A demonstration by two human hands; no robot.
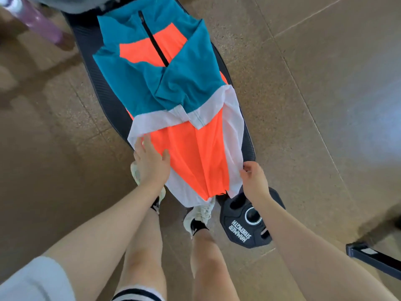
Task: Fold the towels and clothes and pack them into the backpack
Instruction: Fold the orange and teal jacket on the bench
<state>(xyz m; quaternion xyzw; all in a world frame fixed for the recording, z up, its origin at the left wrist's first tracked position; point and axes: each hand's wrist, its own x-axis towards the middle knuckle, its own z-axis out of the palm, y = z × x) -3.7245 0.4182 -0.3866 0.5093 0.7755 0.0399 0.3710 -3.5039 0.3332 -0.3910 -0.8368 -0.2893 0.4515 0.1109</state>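
Lying lengthwise on a black bench (91,46), a teal, orange and white jacket (173,88) has both sleeves folded in across the front, its zip upward. The hem hangs off the near end of the bench, above the person's white shoes (200,216). A black weight plate (247,222) lies on the tiled floor (325,83) just right of the shoes. The left hand (152,164) rests flat, fingers straight, on the jacket's left lower edge. The right hand (252,179) pinches the white right edge near the hem.
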